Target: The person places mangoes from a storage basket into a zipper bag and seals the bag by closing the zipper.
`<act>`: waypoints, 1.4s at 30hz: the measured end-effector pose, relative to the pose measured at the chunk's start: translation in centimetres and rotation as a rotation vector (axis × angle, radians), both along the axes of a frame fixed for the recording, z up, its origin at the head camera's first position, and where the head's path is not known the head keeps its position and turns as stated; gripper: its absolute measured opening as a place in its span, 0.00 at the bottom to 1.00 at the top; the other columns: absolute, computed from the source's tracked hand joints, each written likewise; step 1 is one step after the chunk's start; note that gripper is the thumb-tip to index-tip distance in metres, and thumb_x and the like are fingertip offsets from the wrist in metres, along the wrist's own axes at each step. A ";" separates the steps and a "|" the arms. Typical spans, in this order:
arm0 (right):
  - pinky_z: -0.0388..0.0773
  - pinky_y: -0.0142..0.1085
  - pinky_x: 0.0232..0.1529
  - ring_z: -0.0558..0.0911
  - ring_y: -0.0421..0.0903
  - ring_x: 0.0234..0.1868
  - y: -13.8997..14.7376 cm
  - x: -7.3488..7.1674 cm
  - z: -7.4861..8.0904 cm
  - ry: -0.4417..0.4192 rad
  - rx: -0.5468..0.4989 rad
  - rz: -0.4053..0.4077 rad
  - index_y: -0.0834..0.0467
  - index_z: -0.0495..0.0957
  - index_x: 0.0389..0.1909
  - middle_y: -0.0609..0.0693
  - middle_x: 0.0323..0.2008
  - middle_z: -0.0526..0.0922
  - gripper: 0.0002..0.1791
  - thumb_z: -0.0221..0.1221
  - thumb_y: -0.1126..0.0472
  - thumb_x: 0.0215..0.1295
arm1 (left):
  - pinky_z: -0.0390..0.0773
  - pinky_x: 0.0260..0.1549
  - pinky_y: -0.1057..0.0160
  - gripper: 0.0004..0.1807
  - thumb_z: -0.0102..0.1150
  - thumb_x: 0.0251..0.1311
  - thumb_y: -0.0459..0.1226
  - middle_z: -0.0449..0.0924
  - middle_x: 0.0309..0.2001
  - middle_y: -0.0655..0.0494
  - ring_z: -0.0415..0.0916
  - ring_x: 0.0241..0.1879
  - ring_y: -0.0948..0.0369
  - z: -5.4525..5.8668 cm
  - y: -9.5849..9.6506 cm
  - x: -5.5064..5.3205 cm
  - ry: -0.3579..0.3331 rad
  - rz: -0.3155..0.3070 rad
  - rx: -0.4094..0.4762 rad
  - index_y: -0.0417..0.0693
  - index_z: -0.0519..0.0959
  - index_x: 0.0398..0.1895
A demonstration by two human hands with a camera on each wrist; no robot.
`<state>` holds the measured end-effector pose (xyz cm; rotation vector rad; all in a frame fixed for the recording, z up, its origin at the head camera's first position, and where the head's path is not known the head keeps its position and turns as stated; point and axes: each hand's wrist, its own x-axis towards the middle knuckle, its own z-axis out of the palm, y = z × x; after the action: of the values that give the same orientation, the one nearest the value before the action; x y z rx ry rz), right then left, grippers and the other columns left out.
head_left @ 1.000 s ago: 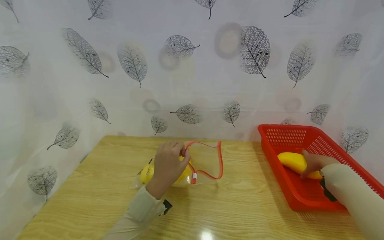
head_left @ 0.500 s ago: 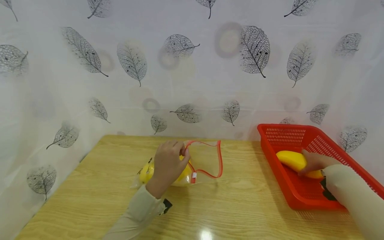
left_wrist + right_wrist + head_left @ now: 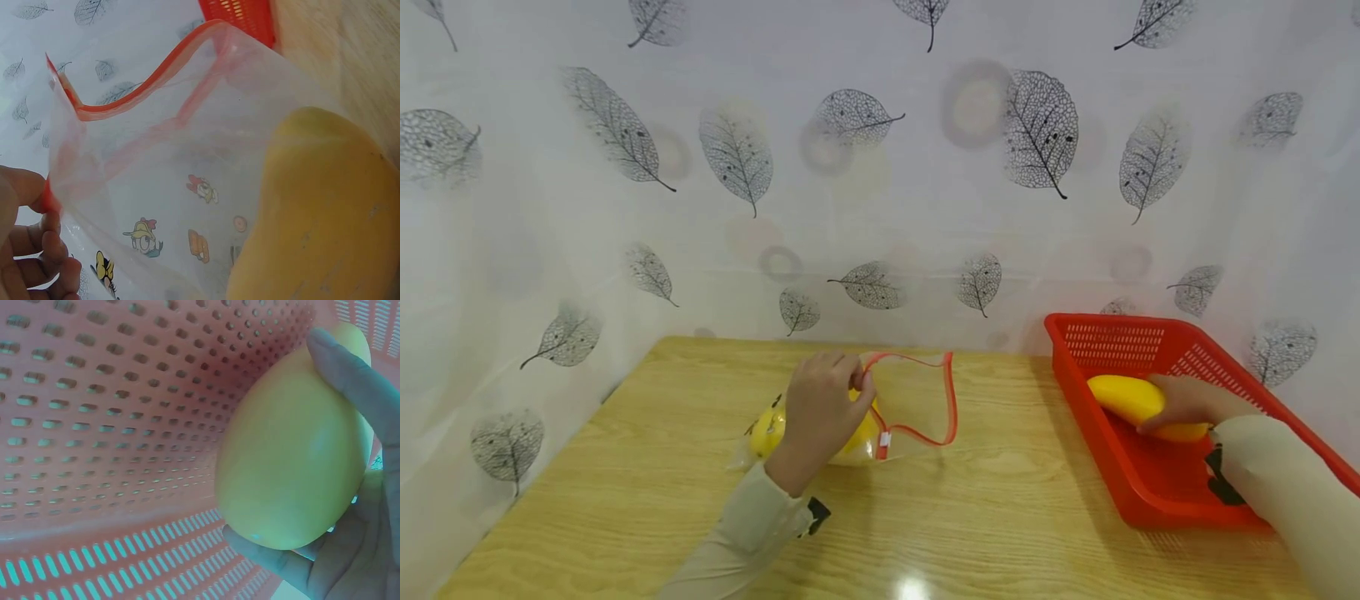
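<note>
At the table's middle-left, my left hand (image 3: pixel 820 408) pinches the red zip edge of a clear zip bag (image 3: pixel 917 396) between thumb and fingers. The bag's mouth gapes toward the right, and cartoon figures are printed on its side. Inside lies a yellow mango (image 3: pixel 319 212), partly hidden behind the hand in the head view. Over on the right, my right hand (image 3: pixel 1191 402) grips another long yellow mango (image 3: pixel 1123 396) inside the red basket (image 3: pixel 1138 502). In the right wrist view, thumb and fingers wrap around this mango (image 3: pixel 287 456) from the right, close beside the perforated wall.
The red basket has raised, slotted walls and stands at the right side of the wooden table (image 3: pixel 1000 517). A whitish curtain (image 3: pixel 880 208) with leaf prints hangs behind the table and along its left side.
The right hand and its mango have shifted slightly left and back within the basket. The left hand and the zip bag have stayed in place.
</note>
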<state>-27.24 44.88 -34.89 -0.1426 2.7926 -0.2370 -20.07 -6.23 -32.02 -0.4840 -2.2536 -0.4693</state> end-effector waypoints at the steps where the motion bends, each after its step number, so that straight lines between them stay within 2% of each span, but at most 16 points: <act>1: 0.72 0.62 0.46 0.75 0.59 0.41 -0.1 0.0 0.0 0.014 0.008 0.012 0.72 0.62 0.58 0.64 0.44 0.77 0.60 0.68 0.32 0.33 | 0.67 0.26 0.64 0.14 0.63 0.49 0.36 0.69 0.17 0.59 0.63 0.20 0.62 0.0 0.0 0.0 -0.001 0.001 -0.001 0.49 0.68 0.14; 5: 0.72 0.62 0.45 0.76 0.59 0.41 -0.5 0.0 0.2 0.057 0.038 0.051 0.72 0.64 0.59 0.64 0.44 0.78 0.59 0.68 0.33 0.33 | 0.67 0.26 0.64 0.14 0.63 0.49 0.36 0.70 0.17 0.59 0.64 0.20 0.62 0.1 0.0 0.0 0.003 0.001 -0.002 0.49 0.69 0.14; 8: 0.74 0.60 0.44 0.76 0.54 0.39 -0.7 0.1 0.5 0.075 0.045 0.060 0.70 0.65 0.59 0.60 0.43 0.79 0.58 0.68 0.33 0.33 | 0.67 0.26 0.64 0.14 0.63 0.49 0.36 0.70 0.17 0.59 0.64 0.20 0.61 0.1 0.0 0.0 0.005 0.000 -0.001 0.49 0.69 0.14; 13: 0.75 0.59 0.44 0.76 0.54 0.39 -0.9 0.6 1.2 0.093 0.043 0.049 0.71 0.64 0.60 0.61 0.44 0.79 0.60 0.68 0.32 0.32 | 0.67 0.26 0.65 0.14 0.62 0.49 0.36 0.69 0.17 0.59 0.64 0.20 0.62 0.1 0.1 0.0 0.000 -0.001 0.000 0.49 0.69 0.14; 20: 0.74 0.59 0.41 0.76 0.59 0.40 -0.4 0.7 1.9 0.139 0.041 0.055 0.74 0.60 0.60 0.66 0.45 0.78 0.59 0.68 0.36 0.36 | 0.67 0.25 0.65 0.13 0.62 0.49 0.35 0.69 0.17 0.58 0.64 0.20 0.62 0.2 0.1 0.0 -0.002 -0.002 0.005 0.48 0.69 0.14; 23: 0.74 0.58 0.41 0.76 0.57 0.39 0.0 0.7 2.1 0.156 0.040 0.061 0.74 0.60 0.60 0.65 0.44 0.78 0.58 0.68 0.36 0.38 | 0.66 0.25 0.64 0.14 0.62 0.49 0.36 0.69 0.17 0.58 0.64 0.20 0.62 0.2 0.1 0.0 -0.004 -0.001 0.006 0.48 0.69 0.14; 30: 0.74 0.55 0.40 0.75 0.54 0.38 0.4 1.2 2.7 0.189 0.000 0.047 0.73 0.60 0.59 0.63 0.42 0.78 0.54 0.68 0.39 0.40 | 0.66 0.25 0.65 0.13 0.62 0.50 0.36 0.69 0.17 0.58 0.64 0.20 0.62 0.1 0.1 0.0 -0.005 -0.002 0.007 0.49 0.69 0.14; 37: 0.76 0.48 0.36 0.74 0.49 0.36 0.6 1.6 2.9 0.207 -0.051 0.025 0.72 0.61 0.57 0.56 0.38 0.78 0.52 0.68 0.39 0.40 | 0.65 0.25 0.65 0.14 0.62 0.50 0.36 0.69 0.17 0.58 0.63 0.20 0.62 0.1 0.1 0.0 -0.007 -0.006 0.008 0.49 0.69 0.14; 42: 0.75 0.45 0.34 0.74 0.49 0.35 0.7 1.8 3.1 0.248 -0.063 0.015 0.72 0.61 0.57 0.57 0.38 0.77 0.52 0.68 0.39 0.40 | 0.64 0.25 0.66 0.14 0.62 0.49 0.35 0.69 0.17 0.58 0.63 0.20 0.62 0.1 0.1 0.0 -0.010 -0.010 0.009 0.49 0.68 0.14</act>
<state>-25.43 45.58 -31.79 -0.2212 3.0294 -0.3235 -20.07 -6.10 -31.93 -0.4890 -2.2590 -0.4875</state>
